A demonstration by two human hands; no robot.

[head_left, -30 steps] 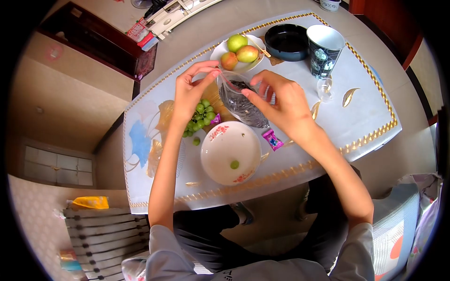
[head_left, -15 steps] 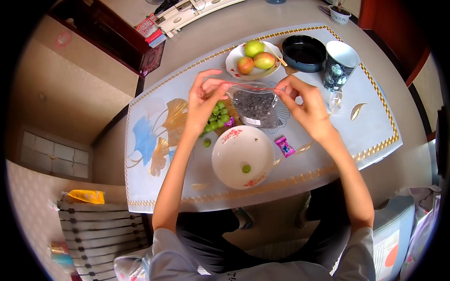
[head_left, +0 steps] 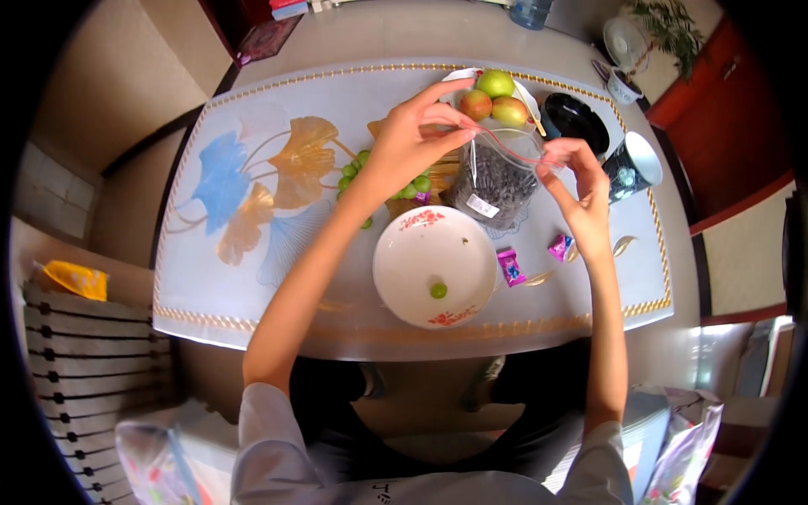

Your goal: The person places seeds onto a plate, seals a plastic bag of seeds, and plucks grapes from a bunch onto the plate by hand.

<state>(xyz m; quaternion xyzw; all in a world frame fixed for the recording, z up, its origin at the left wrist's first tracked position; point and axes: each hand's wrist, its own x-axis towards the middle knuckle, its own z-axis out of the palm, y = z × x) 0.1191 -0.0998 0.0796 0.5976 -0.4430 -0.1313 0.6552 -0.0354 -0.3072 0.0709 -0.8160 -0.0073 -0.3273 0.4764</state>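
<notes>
A clear zip bag point(head_left: 498, 178) with a red seal strip and a white label stands on the table, holding dark pieces that look like seeds. My left hand point(head_left: 421, 130) pinches the left end of its top edge. At the right end, the fingers of my right hand point(head_left: 582, 181) grip the same edge. Between them the bag's mouth gapes in a loop. Just in front of the bag sits a white bowl point(head_left: 391, 273) with red flowers, and one green grape point(head_left: 438, 290) lies inside it. Behind my left forearm is a bunch of green grapes point(head_left: 418, 187), partly hidden.
Two purple wrapped candies, one point(head_left: 511, 267) beside the bowl and another point(head_left: 560, 247) near my right wrist, lie on the patterned tablecloth point(head_left: 278, 290). Farther back are a plate point(head_left: 532, 94) of fruit, a black round dish point(head_left: 576, 122) and a patterned cup point(head_left: 635, 168).
The view has turned, so the table sits differently. The bag's top edge went from stretched nearly straight to a wider loop, and my right hand is lower relative to my left.
</notes>
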